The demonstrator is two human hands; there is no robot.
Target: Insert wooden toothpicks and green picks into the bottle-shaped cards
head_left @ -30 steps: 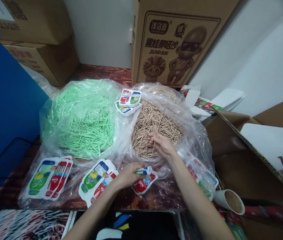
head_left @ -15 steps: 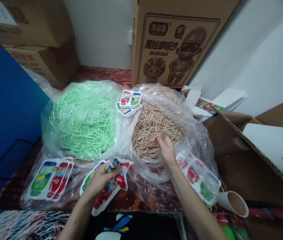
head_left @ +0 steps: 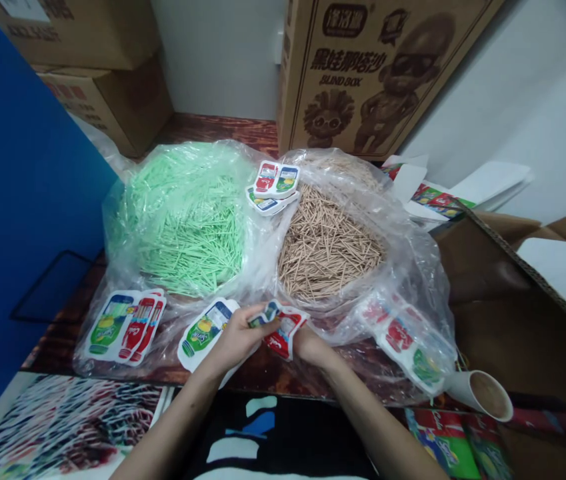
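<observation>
My left hand [head_left: 243, 335] grips a small pouch [head_left: 287, 328] printed with a red cola bottle and a green Sprite bottle, its upper edge folded and bunched. My right hand [head_left: 313, 347] is closed against the pouch's right side; its fingertips, and anything in them, are hidden there. More bottle-shaped pouches [head_left: 203, 331] lie beneath and left of my left hand. Just beyond the hands sit two clear plastic bags, one with green sticks [head_left: 197, 247], the other with light brown sticks [head_left: 330, 250].
Bottle-shaped pouches lie at the front left [head_left: 125, 327], between the bags [head_left: 275, 187] and at the right [head_left: 407, 343]. A paper cup [head_left: 483, 395] lies tipped near an open carton [head_left: 493, 320]. Cardboard boxes [head_left: 353, 80] stand behind; a blue panel [head_left: 27, 200] borders the left.
My right hand has left the brown sticks, where it pinched a few, and come down and left to the pouch. My left hand has shifted slightly right. The camera view has moved too.
</observation>
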